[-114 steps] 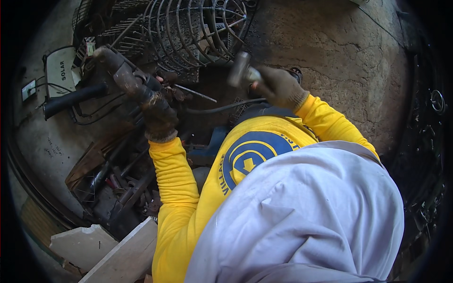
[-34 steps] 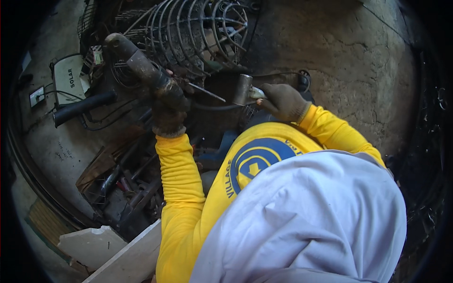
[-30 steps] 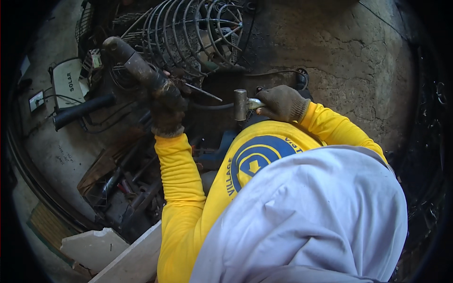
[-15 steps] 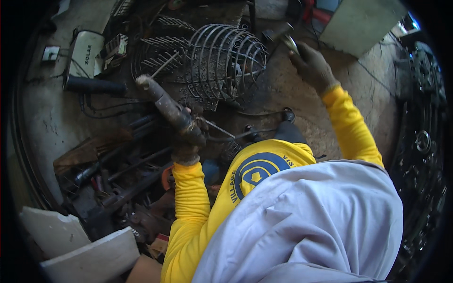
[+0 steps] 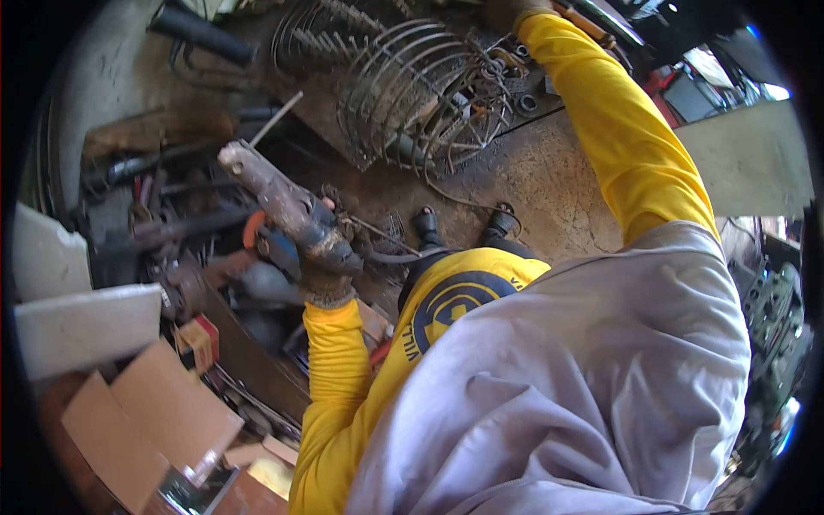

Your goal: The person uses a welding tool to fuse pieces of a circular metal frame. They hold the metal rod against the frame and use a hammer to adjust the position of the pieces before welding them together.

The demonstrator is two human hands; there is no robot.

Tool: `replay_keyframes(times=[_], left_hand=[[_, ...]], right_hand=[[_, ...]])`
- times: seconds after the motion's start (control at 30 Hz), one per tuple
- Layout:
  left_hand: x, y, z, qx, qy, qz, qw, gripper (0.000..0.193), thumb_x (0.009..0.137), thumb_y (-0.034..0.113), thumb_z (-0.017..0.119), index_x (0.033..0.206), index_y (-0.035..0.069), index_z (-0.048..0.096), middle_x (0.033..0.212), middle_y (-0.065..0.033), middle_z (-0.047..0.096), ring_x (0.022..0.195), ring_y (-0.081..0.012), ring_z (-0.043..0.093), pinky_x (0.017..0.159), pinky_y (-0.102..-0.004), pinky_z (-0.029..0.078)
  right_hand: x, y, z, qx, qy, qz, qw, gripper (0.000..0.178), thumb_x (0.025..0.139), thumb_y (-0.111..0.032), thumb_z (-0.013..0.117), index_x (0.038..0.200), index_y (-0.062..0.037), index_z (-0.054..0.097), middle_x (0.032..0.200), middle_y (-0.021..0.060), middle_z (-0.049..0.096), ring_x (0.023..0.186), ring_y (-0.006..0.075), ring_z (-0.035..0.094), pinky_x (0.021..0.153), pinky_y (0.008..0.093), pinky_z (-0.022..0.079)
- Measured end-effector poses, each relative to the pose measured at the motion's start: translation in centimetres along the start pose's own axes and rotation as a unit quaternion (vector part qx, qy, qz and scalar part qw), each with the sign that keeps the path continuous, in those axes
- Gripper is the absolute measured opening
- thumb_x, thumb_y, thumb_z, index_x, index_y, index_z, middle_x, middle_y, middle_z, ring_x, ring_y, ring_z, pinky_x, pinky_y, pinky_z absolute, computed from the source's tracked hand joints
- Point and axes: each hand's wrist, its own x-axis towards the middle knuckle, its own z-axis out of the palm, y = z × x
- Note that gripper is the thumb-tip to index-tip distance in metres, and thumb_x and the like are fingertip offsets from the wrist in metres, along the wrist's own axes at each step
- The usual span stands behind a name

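Left hand [image 5: 330, 264] wrapped round worn cylinder [image 5: 273, 184], below-left of wire cage [image 5: 421, 94], probably steadying it. Right hand [image 5: 513, 12] above-right of cage, cut off; can't tell grip.

My yellow long-sleeved shirt [image 5: 614, 137] bears a dark blue circular emblem [image 5: 427, 316]. Pale grey cloth [image 5: 549, 378] drapes over it. A brown knitted glove [image 5: 329, 297] covers my left hand [image 5: 330, 273].
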Motion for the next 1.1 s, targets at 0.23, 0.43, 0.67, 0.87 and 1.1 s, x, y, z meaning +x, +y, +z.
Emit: replay_keyframes(times=[0.23, 0.43, 0.67, 0.87, 1.1], left_hand=[[1.1, -2.8, 9.9, -0.129, -0.014, -0.017, 0.991, 0.044, 0.105, 0.033, 0.056, 0.137, 0.002, 0.052, 0.13, -0.0152, 0.061, 0.112, -0.0314, 0.064, 0.098, -0.0497, 0.054], [2.6, -8.4, 10.8, 0.493, 0.103, 0.209, 0.838, 0.053, 0.083, 0.012, 0.083, 0.128, 0.002, 0.057, 0.115, -0.0093, 0.066, 0.104, -0.0238, 0.066, 0.093, -0.0379, 0.055], [3.6, -6.3, 14.7, 0.164, 0.01, 0.056, 0.985, 0.049, 0.087, 0.017, 0.08, 0.128, 0.002, 0.057, 0.112, -0.0121, 0.072, 0.095, -0.0193, 0.071, 0.078, -0.0329, 0.06], [0.8, -7.8, 10.5, -0.111, 0.009, -0.019, 0.994, 0.047, 0.092, 0.015, 0.075, 0.132, 0.003, 0.053, 0.118, -0.0179, 0.069, 0.085, -0.0187, 0.071, 0.069, -0.0286, 0.06], [1.3, -12.9, 9.3, 0.04, 0.035, 0.093, 0.994, 0.048, 0.098, 0.013, 0.067, 0.14, 0.0, 0.048, 0.123, -0.0134, 0.065, 0.098, -0.022, 0.07, 0.075, -0.0369, 0.061]], right_hand=[[-23.0, -3.8, 1.8, 0.429, 0.423, -0.142, 0.785, 0.029, 0.1, -0.032, 0.069, 0.107, -0.0039, 0.074, 0.084, 0.0122, 0.072, 0.073, 0.0276, 0.07, 0.067, 0.0362, 0.054], [-33.3, -9.2, 1.9, 0.485, -0.022, -0.258, 0.835, 0.042, 0.1, -0.033, 0.063, 0.13, -0.0038, 0.064, 0.096, 0.0189, 0.073, 0.091, 0.0366, 0.073, 0.082, 0.0446, 0.058], [-35.3, -10.4, 0.3, 0.451, 0.055, -0.093, 0.886, 0.022, 0.1, -0.017, 0.065, 0.117, -0.0055, 0.072, 0.1, 0.0182, 0.075, 0.092, 0.03, 0.075, 0.081, 0.0383, 0.058], [-35.4, -5.9, -4.9, 0.125, 0.185, -0.099, 0.97, 0.023, 0.097, -0.025, 0.065, 0.115, -0.0164, 0.076, 0.092, 0.0137, 0.076, 0.083, 0.0324, 0.074, 0.072, 0.0425, 0.059], [-34.0, -6.9, -8.0, 0.017, 0.166, -0.17, 0.971, 0.022, 0.097, -0.024, 0.058, 0.109, -0.0187, 0.076, 0.092, 0.0116, 0.076, 0.082, 0.0329, 0.073, 0.07, 0.0441, 0.058]])
